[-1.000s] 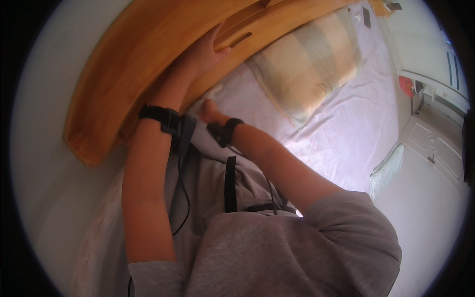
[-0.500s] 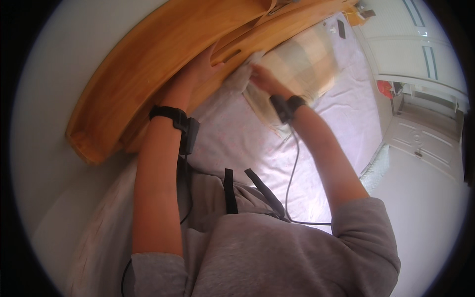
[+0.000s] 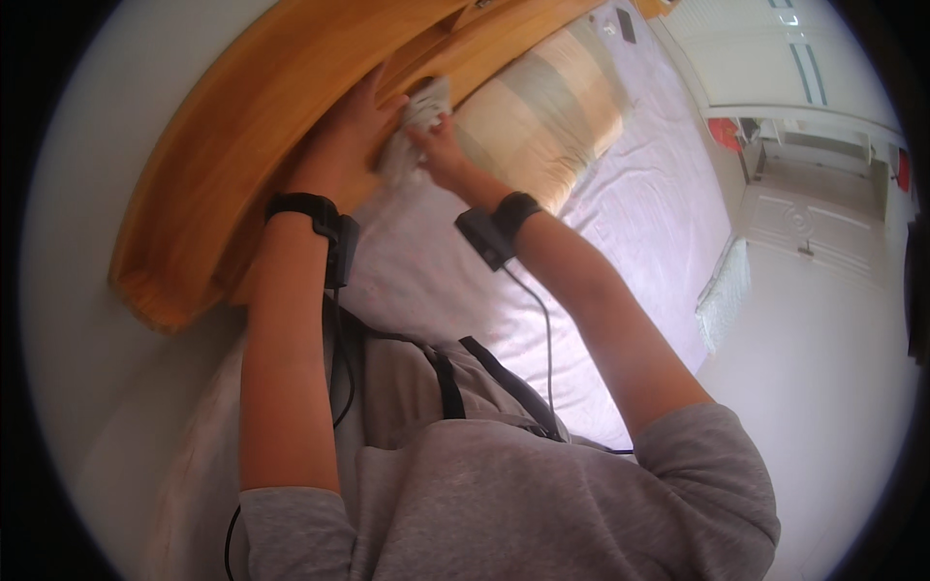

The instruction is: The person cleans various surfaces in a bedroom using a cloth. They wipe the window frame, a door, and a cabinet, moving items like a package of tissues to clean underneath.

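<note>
My right hand (image 3: pixel 439 150) is closed on a pale grey-white cloth (image 3: pixel 429 103), bunched against the wooden headboard (image 3: pixel 291 97). Part of the cloth trails down toward the bed sheet and is smeared by motion. Just left of it, my left hand (image 3: pixel 356 121) rests at the headboard's lower panel with thumb and fingers apart and nothing seen in it; some of its fingers are hidden or blurred. Each wrist wears a black strap with a small black box and a cable.
A checked beige and grey pillow (image 3: pixel 542 107) lies along the headboard on a pale pink sheet (image 3: pixel 649 184). A dark phone (image 3: pixel 626 26) is at the bed's far end. White cabinets (image 3: pixel 746 58) and a pale door panel (image 3: pixel 823 228) stand to the right.
My right hand has moved left with the cloth, along the headboard and closer to my left hand. The whole view has shifted a little; my left hand stays by the headboard.
</note>
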Available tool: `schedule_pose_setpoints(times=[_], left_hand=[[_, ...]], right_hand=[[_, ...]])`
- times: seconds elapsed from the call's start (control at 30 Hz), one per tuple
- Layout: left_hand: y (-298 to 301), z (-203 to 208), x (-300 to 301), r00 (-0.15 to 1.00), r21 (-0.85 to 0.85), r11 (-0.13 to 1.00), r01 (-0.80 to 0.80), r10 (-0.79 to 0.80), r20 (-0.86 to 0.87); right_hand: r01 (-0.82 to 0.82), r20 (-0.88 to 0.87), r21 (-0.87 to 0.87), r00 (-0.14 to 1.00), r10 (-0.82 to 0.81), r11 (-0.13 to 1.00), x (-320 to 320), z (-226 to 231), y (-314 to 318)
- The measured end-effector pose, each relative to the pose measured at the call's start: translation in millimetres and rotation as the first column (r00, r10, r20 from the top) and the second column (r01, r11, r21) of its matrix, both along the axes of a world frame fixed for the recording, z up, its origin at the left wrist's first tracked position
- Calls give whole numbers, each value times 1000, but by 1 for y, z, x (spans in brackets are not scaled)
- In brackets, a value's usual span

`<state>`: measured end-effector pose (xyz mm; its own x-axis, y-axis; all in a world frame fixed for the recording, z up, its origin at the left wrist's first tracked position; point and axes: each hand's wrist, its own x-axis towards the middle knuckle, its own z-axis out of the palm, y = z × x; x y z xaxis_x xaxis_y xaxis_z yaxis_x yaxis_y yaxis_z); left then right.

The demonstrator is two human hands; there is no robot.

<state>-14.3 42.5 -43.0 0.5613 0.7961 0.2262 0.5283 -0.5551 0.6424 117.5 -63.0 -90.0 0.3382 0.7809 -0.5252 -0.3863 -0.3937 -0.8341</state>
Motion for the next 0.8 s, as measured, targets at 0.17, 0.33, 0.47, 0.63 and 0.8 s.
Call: schedule_pose_setpoints(times=[0.17, 0.33, 0.47, 0.63, 0.8], left_hand=[[1, 15, -6, 994, -100, 995, -2, -9, -111], [-13, 25, 2, 979, -2, 999, -34, 33, -202], [-12, 25, 15, 964, -44, 999, -14, 2, -266], [-12, 19, 17, 847, 244, 970, 8, 124, -517], [-37, -2, 22, 728, 460, 887, -41, 342, -594]], right_hand=[[-261, 168, -163, 943, 287, 952, -83, 1, -45], [-797, 99, -102, 587, 804, 595, -117, 3, -112], [-739, -97, -116, 674, 733, 664, -74, -9, -187], [-476, -98, -409, 871, 481, 779, 33, -7, -322], [-9, -51, -345, 999, -9, 939, 131, -1, -476]])
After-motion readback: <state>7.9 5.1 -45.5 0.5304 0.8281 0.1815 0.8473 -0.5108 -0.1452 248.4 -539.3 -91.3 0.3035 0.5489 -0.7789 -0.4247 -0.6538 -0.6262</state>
